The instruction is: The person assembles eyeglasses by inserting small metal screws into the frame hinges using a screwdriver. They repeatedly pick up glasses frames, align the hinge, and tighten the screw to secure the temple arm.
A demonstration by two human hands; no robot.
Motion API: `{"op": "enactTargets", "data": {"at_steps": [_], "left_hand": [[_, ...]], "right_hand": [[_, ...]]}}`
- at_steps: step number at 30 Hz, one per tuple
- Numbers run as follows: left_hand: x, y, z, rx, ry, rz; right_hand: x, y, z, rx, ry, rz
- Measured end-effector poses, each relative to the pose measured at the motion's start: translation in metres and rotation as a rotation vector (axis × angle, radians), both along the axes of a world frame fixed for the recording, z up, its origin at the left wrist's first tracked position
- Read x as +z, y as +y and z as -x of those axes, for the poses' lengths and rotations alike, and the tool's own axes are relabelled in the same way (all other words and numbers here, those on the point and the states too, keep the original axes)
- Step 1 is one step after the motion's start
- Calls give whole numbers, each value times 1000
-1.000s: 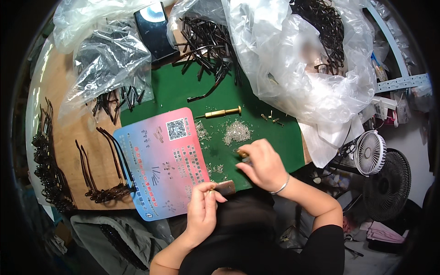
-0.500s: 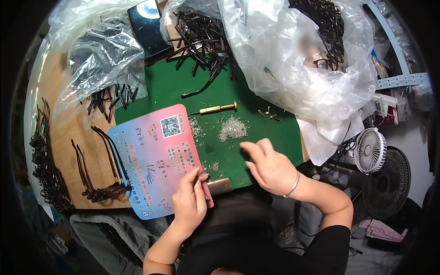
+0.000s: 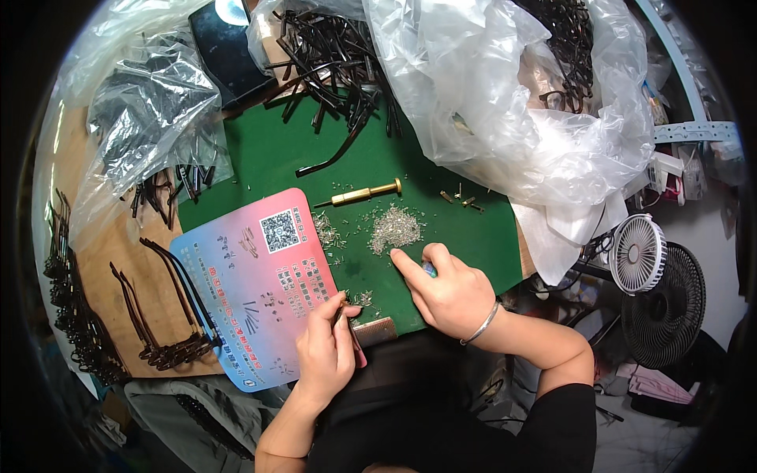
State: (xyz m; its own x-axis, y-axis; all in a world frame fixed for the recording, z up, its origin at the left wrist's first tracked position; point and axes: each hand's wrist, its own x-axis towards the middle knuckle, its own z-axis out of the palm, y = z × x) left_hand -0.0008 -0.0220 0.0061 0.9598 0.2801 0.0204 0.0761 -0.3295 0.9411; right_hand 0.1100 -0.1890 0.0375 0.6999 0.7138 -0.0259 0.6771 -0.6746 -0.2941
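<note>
My left hand pinches a thin dark piece over the near edge of a pink and blue printed sheet. Most of that piece is hidden by the fingers. With its index finger stretched out, my right hand touches the near edge of a pile of tiny clear-silver parts. Its other fingers curl round a small blue-green thing, whose kind I cannot make out. Beyond the pile, a brass-coloured screwdriver lies on the green mat.
Dark eyeglass temples heap at the back, beside a dark screen device. Plastic bags cover the back right. Eyeglass frames lie left of the sheet. A small white fan stands at right.
My right hand has moved down and left, its index fingertip reaching the pile, and a blue-green thing now shows between its fingers. The view has shifted slightly; my left hand keeps its pinch.
</note>
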Motion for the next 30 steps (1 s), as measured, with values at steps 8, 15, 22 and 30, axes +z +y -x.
{"op": "enactTargets", "data": {"at_steps": [8, 15, 22, 30], "left_hand": [[0, 1, 0, -12, 47, 12], [17, 10, 10, 61, 307, 788], [20, 14, 11, 34, 363, 730], [20, 16, 9, 82, 432, 708]], "right_hand": [[-9, -4, -1, 1, -46, -50], [-7, -1, -2, 16, -62, -43], [-3, 0, -2, 13, -26, 7], [8, 9, 1, 91, 460, -89]]}}
